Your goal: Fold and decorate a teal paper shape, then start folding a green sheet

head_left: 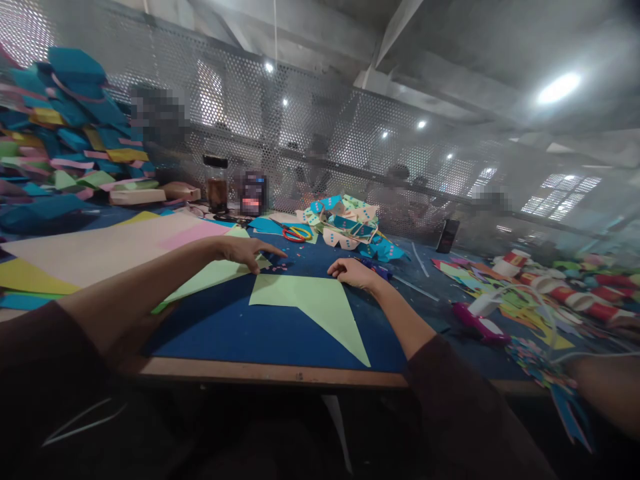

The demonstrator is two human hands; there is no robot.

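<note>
A pale green sheet of paper (305,293) with a notched, angular outline lies flat on the blue tabletop in front of me. Above its upper left corner is my left hand (245,252), open, with the index finger stretched right and the thumb pointing down. Tiny coloured scraps (280,268) lie beside its fingertips. At the sheet's upper right corner rests my right hand (354,275), its fingers curled together; what they hold, if anything, is hidden. Another light green sheet (210,275) lies beneath my left forearm.
Scissors (296,233) with red and yellow handles lie behind my hands, beside dotted paper pieces (350,223). A jar (217,187) and a phone (253,193) stand at the back. Coloured paper is piled left (75,127). A magenta device (480,325) with a cord lies right, near another person's arm (610,387).
</note>
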